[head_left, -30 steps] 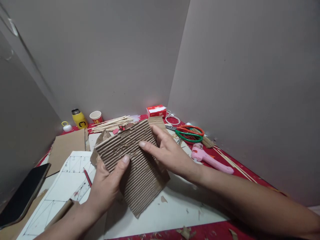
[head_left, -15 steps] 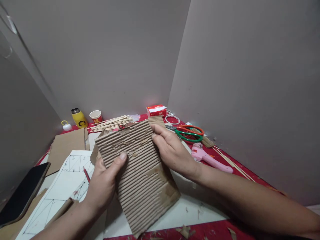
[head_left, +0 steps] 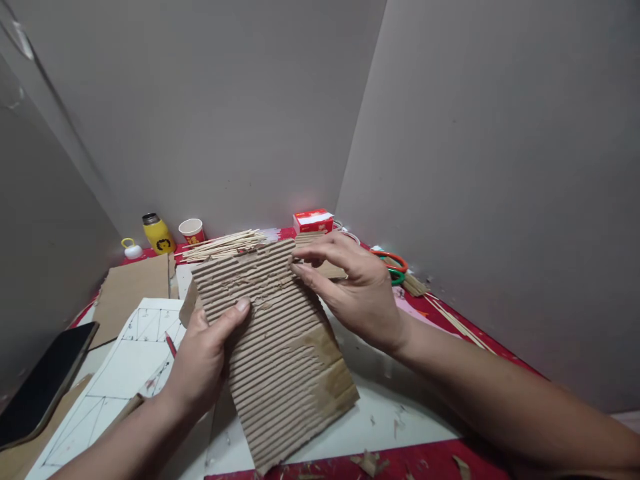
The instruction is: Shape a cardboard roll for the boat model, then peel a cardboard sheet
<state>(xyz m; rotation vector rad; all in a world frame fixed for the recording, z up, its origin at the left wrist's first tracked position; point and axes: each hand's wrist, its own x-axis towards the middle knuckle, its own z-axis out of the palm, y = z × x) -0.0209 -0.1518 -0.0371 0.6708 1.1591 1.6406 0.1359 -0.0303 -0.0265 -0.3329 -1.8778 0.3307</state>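
A sheet of corrugated cardboard (head_left: 280, 360) is held up tilted in front of me, its ridges bare and its surface torn near the top. Brown paper still covers its lower right corner. My left hand (head_left: 205, 353) grips the sheet's left side, thumb on the ridges and the other fingers hidden behind. At the upper right edge, the thumb and index finger of my right hand (head_left: 357, 290) pinch the cardboard; whether a loose shred is between them, I cannot tell.
Left lie a drawing sheet (head_left: 107, 363), a red pencil (head_left: 171, 345), a phone (head_left: 45, 383) and flat cardboard (head_left: 133, 293). Behind stand a yellow bottle (head_left: 159, 237), a paper cup (head_left: 192, 231), thin sticks (head_left: 223, 245) and a red box (head_left: 313, 221). Scissors (head_left: 395, 267) lie right; scraps (head_left: 370, 461) lie in front.
My right hand has shifted its grip, its wrist raised and its fingers now pinching at the upper right edge. It now covers more of the scissors and pink glue gun. The sheet has moved slightly left.
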